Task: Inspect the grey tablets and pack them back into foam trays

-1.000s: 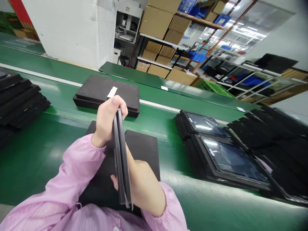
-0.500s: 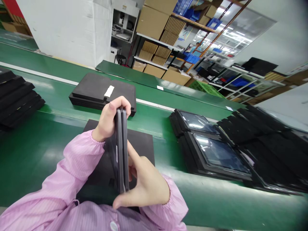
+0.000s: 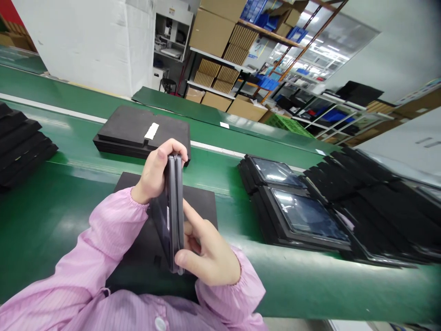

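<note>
The left hand [image 3: 155, 172] grips the top of two dark panels [image 3: 173, 211] held on edge; the right hand [image 3: 206, 253] pinches their bottom at 6 o'clock, above a black mat [image 3: 203, 204]; the panel faces are hidden.

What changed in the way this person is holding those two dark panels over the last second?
The pair of dark panels was tipped at a slant a second ago and now stands nearly upright, edges squared together. The right hand shifted from cradling the far face to pinching the lower edge with its thumb. The left hand kept its grip on the top edge. The black foam pad underneath and the stack of framed screens stayed put.
</note>
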Motion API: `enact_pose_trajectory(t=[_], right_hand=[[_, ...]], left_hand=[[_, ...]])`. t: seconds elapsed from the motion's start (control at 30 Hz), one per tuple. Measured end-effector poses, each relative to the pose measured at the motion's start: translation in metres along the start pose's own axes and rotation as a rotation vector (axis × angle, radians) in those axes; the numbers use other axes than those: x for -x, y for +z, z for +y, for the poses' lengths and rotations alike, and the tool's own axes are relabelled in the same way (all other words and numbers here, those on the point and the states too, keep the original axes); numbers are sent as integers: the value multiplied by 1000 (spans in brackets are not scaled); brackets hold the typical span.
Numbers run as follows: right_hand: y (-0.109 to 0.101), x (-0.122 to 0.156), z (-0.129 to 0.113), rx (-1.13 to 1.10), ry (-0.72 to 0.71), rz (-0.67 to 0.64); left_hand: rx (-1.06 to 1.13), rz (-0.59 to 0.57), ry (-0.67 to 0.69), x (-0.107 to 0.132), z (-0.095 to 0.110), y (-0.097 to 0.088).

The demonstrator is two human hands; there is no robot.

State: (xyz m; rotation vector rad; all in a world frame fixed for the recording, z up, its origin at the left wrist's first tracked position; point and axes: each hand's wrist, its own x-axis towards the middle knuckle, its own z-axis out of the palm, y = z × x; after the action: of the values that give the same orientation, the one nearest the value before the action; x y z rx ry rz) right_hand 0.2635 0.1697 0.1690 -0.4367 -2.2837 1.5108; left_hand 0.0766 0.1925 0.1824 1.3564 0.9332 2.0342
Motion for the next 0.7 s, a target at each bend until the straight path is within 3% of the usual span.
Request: enact_pose_trajectory(t=[0.23,0.37,0.47,0.6,0.67,0.7], right_hand=[[-7,5,5,-65,8,-90],[-12,5,6,-115,65,-118],[-12,2,1,-106,155,22],[-9,2,-13,116,197,294],[-8,4,-20,234,210,329],[-7,5,-23,267,223,325]], left_hand=[[-38,-18,24,3,0,1],[-33,62,0,3,-3,8],[-58,118,-7,9,-6,19],[-124,60,-27,31,-25,21],[-145,217,-198,46,-48,11],[-122,343,-364,52,-61,3]])
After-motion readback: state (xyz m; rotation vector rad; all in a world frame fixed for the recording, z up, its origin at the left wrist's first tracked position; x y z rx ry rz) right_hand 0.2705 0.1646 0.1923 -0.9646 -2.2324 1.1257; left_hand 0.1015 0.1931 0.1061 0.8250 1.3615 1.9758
